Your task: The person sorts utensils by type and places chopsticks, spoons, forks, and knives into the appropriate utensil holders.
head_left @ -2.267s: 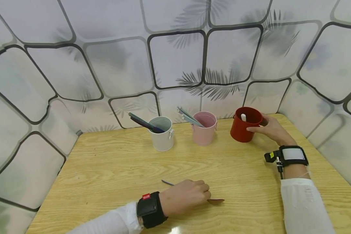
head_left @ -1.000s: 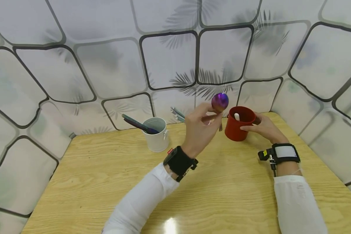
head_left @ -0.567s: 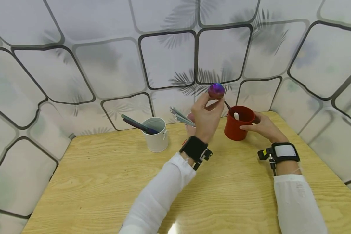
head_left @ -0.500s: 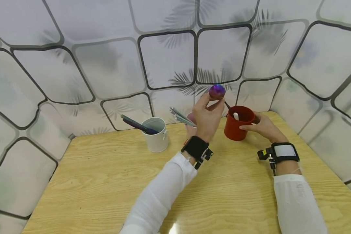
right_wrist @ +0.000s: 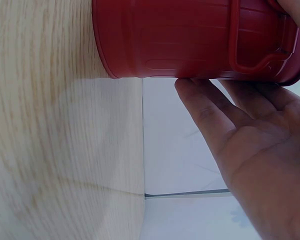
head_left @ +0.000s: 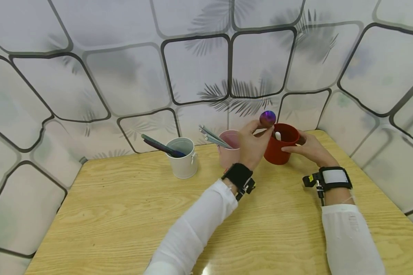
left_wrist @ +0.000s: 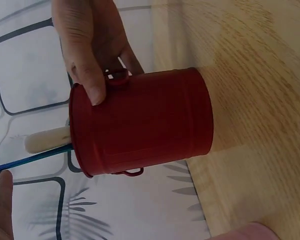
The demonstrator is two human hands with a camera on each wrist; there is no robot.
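My left hand (head_left: 252,147) pinches a spoon (head_left: 267,118) near its shiny purple-blue bowl. The bowl points up, and in the left wrist view the thin blue handle (left_wrist: 30,159) slants into the mouth of a red bucket (left_wrist: 145,125). Upright at the back right of the table, that bucket (head_left: 278,152) is steadied by my right hand (head_left: 313,150), thumb at the front near the rim and fingers round the far side. A pale, rounded utensil end (head_left: 278,136) sticks out of the bucket. What lies deeper inside is hidden.
Left of the red bucket stands a pink bucket (head_left: 228,156) with several pale blue-grey handles (head_left: 215,138), partly behind my left hand. Further left, a white bucket (head_left: 184,166) holds dark utensils (head_left: 161,146). A patterned wall (head_left: 141,76) closes off the wooden table (head_left: 130,214).
My left hand picked the spoon up from the table front and carried it to the red bucket. Lately it moved slightly right and down, the handle entering the bucket. My right hand stayed there.
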